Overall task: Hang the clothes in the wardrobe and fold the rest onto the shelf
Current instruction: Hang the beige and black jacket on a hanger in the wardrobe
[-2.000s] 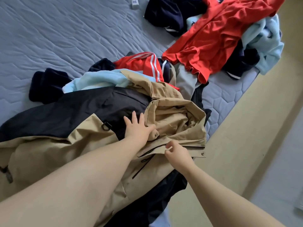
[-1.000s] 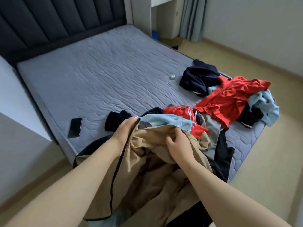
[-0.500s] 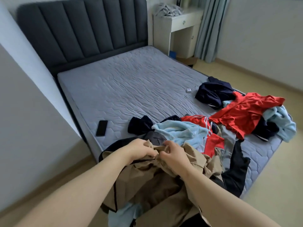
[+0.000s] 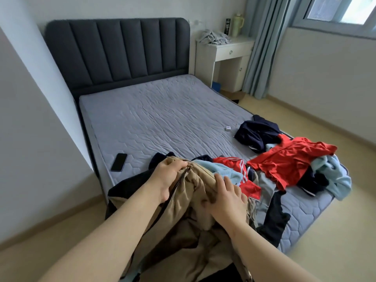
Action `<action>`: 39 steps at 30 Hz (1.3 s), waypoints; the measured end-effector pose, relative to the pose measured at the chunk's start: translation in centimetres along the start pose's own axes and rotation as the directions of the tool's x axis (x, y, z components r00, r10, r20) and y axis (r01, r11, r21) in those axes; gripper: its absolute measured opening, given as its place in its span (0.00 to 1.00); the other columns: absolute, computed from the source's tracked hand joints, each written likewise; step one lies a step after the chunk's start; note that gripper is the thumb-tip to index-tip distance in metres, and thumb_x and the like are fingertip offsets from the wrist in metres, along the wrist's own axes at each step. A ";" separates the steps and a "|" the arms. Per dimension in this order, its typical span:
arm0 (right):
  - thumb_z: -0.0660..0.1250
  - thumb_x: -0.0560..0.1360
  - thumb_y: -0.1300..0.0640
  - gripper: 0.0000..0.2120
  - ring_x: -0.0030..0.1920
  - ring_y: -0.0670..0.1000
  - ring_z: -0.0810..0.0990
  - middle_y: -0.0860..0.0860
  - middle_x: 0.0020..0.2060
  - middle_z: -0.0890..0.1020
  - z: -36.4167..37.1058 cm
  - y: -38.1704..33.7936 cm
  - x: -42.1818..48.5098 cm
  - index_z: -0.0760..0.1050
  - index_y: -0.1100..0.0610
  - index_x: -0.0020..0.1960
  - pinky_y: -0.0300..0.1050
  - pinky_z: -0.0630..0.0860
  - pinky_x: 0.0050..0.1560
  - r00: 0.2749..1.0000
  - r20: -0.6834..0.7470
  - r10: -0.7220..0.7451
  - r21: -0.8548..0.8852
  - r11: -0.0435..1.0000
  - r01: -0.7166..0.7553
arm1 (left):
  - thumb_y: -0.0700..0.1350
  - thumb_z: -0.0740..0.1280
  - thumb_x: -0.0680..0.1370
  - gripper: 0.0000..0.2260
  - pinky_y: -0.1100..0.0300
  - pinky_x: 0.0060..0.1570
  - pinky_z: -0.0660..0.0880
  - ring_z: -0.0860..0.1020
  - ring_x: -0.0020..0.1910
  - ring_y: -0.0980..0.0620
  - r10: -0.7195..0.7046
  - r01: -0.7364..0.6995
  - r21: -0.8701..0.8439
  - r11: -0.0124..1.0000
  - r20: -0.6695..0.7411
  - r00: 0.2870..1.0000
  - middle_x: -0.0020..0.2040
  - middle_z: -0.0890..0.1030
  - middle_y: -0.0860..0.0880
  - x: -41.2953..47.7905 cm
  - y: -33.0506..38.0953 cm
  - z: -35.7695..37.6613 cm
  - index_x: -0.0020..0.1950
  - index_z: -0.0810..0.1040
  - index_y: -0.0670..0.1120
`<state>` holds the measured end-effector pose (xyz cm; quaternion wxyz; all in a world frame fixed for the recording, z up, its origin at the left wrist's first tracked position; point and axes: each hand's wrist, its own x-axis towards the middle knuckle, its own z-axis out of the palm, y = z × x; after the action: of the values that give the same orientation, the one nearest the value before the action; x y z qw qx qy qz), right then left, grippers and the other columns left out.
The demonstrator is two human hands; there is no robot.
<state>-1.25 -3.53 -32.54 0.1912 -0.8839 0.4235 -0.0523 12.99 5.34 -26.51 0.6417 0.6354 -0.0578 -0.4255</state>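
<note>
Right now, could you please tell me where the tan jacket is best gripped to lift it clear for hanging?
Probably its top edge by the zip, from above, where the left hand grips the jacket. That edge stands up as a firm ridge; below it the cloth sags in loose folds. The right hand only rests on a fold.

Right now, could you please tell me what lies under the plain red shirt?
A navy garment pokes out from under the plain red shirt at its near right edge, beside a blue fleece. How far either reaches beneath is covered.
</note>
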 end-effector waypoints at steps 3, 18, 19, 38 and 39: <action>0.62 0.71 0.40 0.31 0.66 0.57 0.64 0.49 0.68 0.66 -1.5 0.7 0.3 0.57 0.43 0.71 0.54 0.60 0.64 0.988 0.073 0.138 -0.057 0.989 -0.134 | 0.45 0.64 0.75 0.09 0.59 0.32 0.76 0.78 0.29 0.49 0.046 -0.040 -0.145 0.989 0.034 0.998 0.30 0.79 0.46 -1.1 2.0 0.6 0.35 0.75 0.45; 0.57 0.72 0.65 0.11 0.42 0.53 0.76 0.48 0.34 0.78 -4.4 -9.2 1.3 0.73 0.53 0.37 0.48 0.71 0.45 0.999 0.012 -0.052 0.831 0.557 0.019 | 0.40 0.69 0.73 0.04 0.57 0.44 0.76 0.78 0.40 0.49 0.455 -0.401 0.215 0.891 -0.408 0.792 0.40 0.80 0.46 -10.8 3.0 -7.9 0.43 0.75 0.44; 0.57 0.72 0.65 0.11 0.41 0.53 0.75 0.49 0.34 0.78 -4.7 -10.4 0.9 0.72 0.53 0.36 0.47 0.71 0.44 0.996 0.016 -0.085 0.853 0.521 0.030 | 0.40 0.70 0.72 0.05 0.58 0.43 0.76 0.78 0.40 0.50 0.475 -0.394 0.267 0.879 -0.432 0.767 0.40 0.80 0.48 -11.5 2.5 -8.6 0.42 0.75 0.46; 0.54 0.59 0.53 0.15 0.45 0.57 0.80 0.50 0.37 0.82 -1.0 -39.2 -23.2 0.76 0.42 0.38 0.58 0.77 0.53 0.635 0.293 -0.715 0.902 0.427 0.064 | 0.46 0.68 0.65 0.12 0.58 0.30 0.59 0.65 0.31 0.50 0.327 -0.416 0.184 0.890 -0.895 0.304 0.29 0.63 0.47 -35.2 -2.2 -28.3 0.32 0.63 0.49; 0.54 0.59 0.54 0.15 0.45 0.56 0.80 0.50 0.37 0.82 -0.4 -40.8 -25.5 0.76 0.44 0.38 0.56 0.77 0.52 0.600 0.304 -0.740 0.905 0.421 0.061 | 0.45 0.68 0.67 0.10 0.58 0.31 0.60 0.66 0.33 0.50 0.307 -0.415 0.178 0.892 -0.913 0.268 0.31 0.65 0.47 -37.3 -2.8 -30.0 0.34 0.66 0.48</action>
<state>12.16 39.19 -14.81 0.6999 -0.7136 -0.0035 0.0307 6.53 51.90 -17.10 0.6696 0.6997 0.1902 0.1610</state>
